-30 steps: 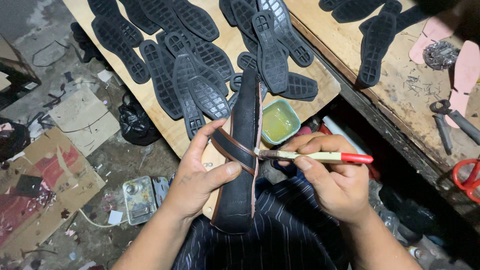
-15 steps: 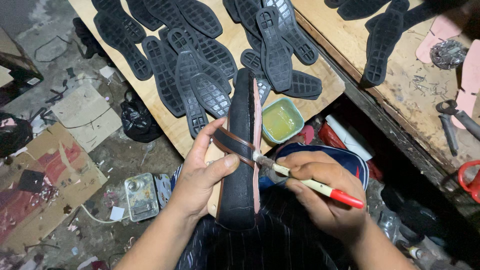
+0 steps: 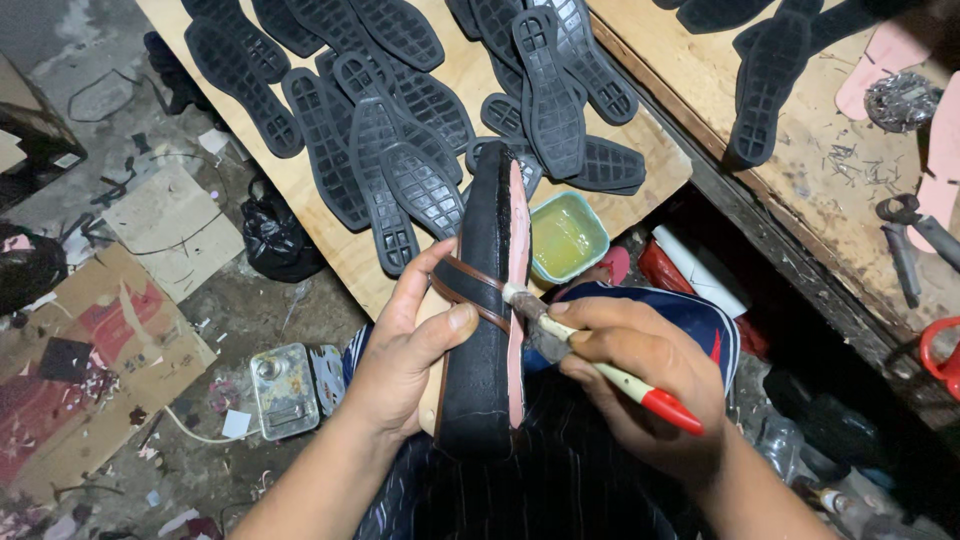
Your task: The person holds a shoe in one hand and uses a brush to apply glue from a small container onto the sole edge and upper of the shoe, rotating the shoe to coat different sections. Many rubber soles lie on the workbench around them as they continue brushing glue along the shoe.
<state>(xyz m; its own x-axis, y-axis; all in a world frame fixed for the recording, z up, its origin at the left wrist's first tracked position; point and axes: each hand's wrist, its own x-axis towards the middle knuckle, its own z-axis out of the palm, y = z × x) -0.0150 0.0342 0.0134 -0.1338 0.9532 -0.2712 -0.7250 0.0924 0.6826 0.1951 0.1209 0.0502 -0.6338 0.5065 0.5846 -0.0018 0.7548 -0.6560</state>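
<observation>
Left hand [image 3: 405, 355] wrapped round the black shoe [image 3: 487, 300], thumb on its brown strap, held over the lap. Right hand [image 3: 640, 370] pinches a red-tipped brush [image 3: 590, 362], bristles at the pink edge. Risk: glue smearing onto the black upper if the brush slips. Green glue tub [image 3: 567, 237] just beyond, rubber soles [image 3: 400, 110] on the board, red-printed flattened cardboard [image 3: 80, 370] on the floor left

We saw a shoe [image 3: 487, 330] with a matt black upper of rough, grainy texture, a smooth brown leather strap [image 3: 470, 290] and a pale pink edge. The brush [image 3: 600, 365] had a glossy cream and red plastic handle. The soles [image 3: 420, 190] looked like matt black rubber, moulded in a grid. The counter [image 3: 470, 75] was bare, pale wood. The tub [image 3: 567, 237] was green plastic, its yellowish glue shiny.
</observation>
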